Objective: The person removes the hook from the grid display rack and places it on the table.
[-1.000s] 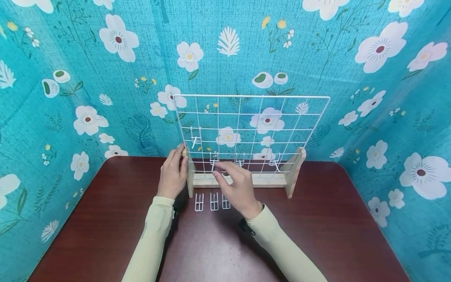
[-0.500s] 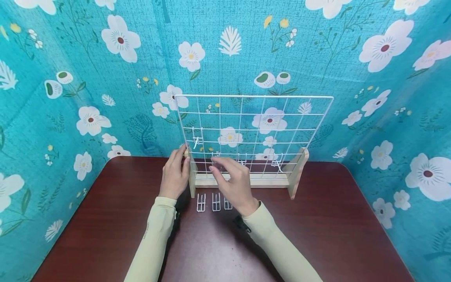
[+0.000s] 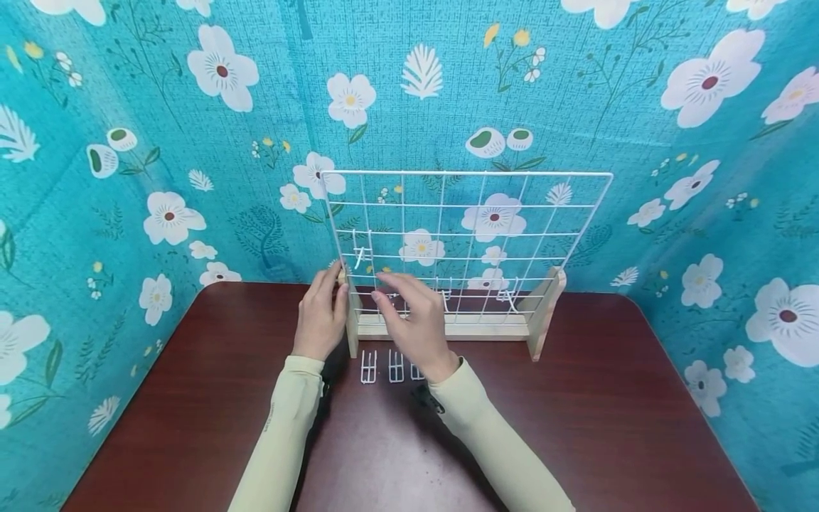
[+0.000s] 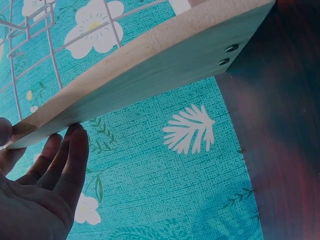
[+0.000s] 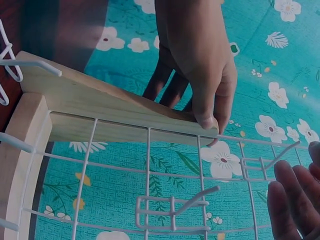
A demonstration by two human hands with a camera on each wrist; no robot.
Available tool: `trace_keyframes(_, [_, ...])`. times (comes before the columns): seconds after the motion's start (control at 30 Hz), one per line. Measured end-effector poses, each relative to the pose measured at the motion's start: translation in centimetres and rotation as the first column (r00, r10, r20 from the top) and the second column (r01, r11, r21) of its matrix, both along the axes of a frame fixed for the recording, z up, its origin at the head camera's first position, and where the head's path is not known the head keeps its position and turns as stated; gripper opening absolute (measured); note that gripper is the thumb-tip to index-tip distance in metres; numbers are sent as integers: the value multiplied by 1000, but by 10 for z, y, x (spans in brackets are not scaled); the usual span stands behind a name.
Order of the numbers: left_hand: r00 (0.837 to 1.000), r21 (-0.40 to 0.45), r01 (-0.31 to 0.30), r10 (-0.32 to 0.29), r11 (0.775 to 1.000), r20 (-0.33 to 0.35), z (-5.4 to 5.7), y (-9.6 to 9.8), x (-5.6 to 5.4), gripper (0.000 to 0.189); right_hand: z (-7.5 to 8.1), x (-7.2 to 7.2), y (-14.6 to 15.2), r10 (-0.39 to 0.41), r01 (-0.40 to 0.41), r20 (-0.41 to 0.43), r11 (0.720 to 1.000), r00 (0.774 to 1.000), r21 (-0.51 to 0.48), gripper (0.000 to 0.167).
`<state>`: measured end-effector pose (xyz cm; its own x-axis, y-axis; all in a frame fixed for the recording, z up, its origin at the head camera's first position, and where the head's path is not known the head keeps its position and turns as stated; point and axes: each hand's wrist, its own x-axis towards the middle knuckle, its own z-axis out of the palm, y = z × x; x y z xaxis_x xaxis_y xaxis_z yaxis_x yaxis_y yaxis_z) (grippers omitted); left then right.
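A white wire grid panel [image 3: 461, 206] stands upright in a wooden stand [image 3: 441, 329]. My left hand [image 3: 322, 318] grips the top of the stand's left side piece [image 4: 150, 65], thumb on one side and fingers on the other, as the right wrist view shows. My right hand [image 3: 416, 316] hovers before the lower left of the grid, fingers apart and holding nothing. Several white hooks hang on the grid: one at upper left [image 3: 361, 254], another [image 5: 172, 212] lower down and partly behind my right hand in the head view, others further right, including a hook [image 3: 508, 295] near the right end.
Three more white wire hooks lie on the dark red table before the stand: a left one [image 3: 369, 367], a middle one [image 3: 396, 368] and a third [image 3: 416, 372] partly covered by my right wrist. A teal flowered cloth [image 3: 256, 128] surrounds the table [image 3: 211, 398].
My right hand has drawn left and slightly up, away from the lower left hook, and its thumb and fingers have spread. My left hand keeps its grip on the stand. The head view has shifted slightly.
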<state>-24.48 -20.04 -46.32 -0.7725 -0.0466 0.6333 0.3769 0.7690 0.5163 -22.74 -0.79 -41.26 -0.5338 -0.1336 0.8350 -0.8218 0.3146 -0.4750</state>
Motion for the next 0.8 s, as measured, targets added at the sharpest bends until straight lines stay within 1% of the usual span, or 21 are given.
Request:
trace_keyframes(0.23, [1000, -3, -1, 1, 1000, 9, 0, 0, 0, 45, -1, -1, -3, -5, 5, -3, 1000, 1000, 1, 25])
trace_keyframes(0.43, [1000, -6, -5, 5, 1000, 22, -1, -2, 1, 45, 2, -4, -8, 20, -21, -22, 999, 1000, -34, 25])
trace_keyframes(0.57, [1000, -7, -3, 3, 1000, 23, 0, -2, 1, 45, 2, -7, -11, 11, -12, -31, 999, 999, -36, 25])
trace_keyframes(0.8, [1000, 7, -1, 1, 1000, 8, 0, 0, -1, 45, 1, -11, -15, 38, -38, -9, 998, 999, -50, 27])
